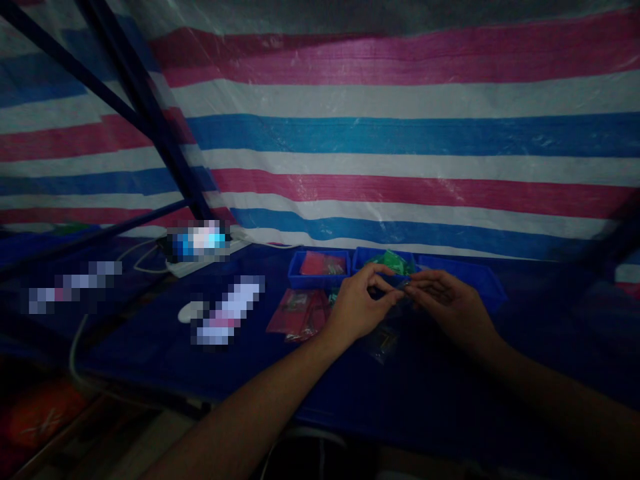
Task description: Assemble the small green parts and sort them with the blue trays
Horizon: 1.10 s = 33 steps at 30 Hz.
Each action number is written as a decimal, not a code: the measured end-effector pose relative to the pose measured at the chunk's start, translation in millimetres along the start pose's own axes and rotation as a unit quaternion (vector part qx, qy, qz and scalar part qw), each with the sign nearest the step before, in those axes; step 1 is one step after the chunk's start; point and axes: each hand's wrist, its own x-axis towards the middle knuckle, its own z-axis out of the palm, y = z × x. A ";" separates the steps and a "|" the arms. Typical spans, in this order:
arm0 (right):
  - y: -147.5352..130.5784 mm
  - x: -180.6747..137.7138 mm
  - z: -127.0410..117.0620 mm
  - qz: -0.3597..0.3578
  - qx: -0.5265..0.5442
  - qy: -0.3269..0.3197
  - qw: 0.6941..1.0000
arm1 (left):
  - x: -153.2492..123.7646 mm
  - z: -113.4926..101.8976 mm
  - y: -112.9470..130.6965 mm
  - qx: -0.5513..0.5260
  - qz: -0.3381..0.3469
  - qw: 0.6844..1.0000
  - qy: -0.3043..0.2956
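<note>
My left hand [357, 303] and my right hand [453, 307] meet in front of the blue bins. Thumb and fingertips of both are pinched on a small clear plastic bag [401, 287], mostly hidden by the fingers. Just below, another clear bag [383, 344] with a small dark piece in it is visible; I cannot tell whether it touches the table. Several flat pink-red bags [295, 312] lie to the left of my left hand. Behind the hands, green packets [391, 262] fill one bin.
The blue table [300, 387] carries a left bin [319, 281] with red bags [320, 264], a middle bin [361, 256] and a right bin [465, 272]. At left are a power strip [240, 245], a white round object [193, 312] and cables. A striped sheet [400, 137] hangs behind.
</note>
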 end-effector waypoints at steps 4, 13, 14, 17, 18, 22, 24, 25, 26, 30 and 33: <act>0.5 -0.3 -0.1 -0.004 0.007 0.001 1.000 | 0.4 1.2 -1.1 -0.010 0.014 1.000 -0.012; -0.7 0.8 -5.4 -0.047 -0.078 0.008 0.996 | -0.8 0.7 5.5 0.009 0.029 0.999 0.017; -2.7 2.6 -9.5 -0.068 -0.117 0.019 0.991 | -0.9 1.0 5.6 0.016 0.039 0.999 0.023; -9.4 12.8 -27.8 -0.168 -0.278 0.069 0.943 | -0.6 2.2 3.9 0.038 0.061 0.996 0.047; -10.8 17.6 -35.1 -0.205 -0.328 0.083 0.919 | -0.6 2.7 2.8 0.044 0.065 0.996 0.051; -9.1 37.1 -59.0 -0.283 -0.467 0.065 0.835 | -1.3 3.1 -1.0 0.064 0.087 0.993 0.044; -5.9 43.0 -63.2 -0.282 -0.496 0.022 0.821 | -1.7 2.9 -2.1 0.076 0.104 0.991 0.044; -4.7 44.4 -63.0 -0.285 -0.500 0.006 0.818 | -1.9 2.8 -2.3 0.082 0.111 0.989 0.045; -4.0 44.6 -61.5 -0.288 -0.499 -0.009 0.817 | -2.0 2.7 -2.3 0.087 0.118 0.988 0.045; -4.6 35.2 -44.9 -0.314 -0.463 -0.061 0.826 | -3.2 1.6 1.5 0.113 0.155 0.981 0.031; -5.9 18.4 -25.3 -0.332 -0.413 -0.141 0.836 | -5.4 0.3 8.4 0.138 0.183 0.973 0.008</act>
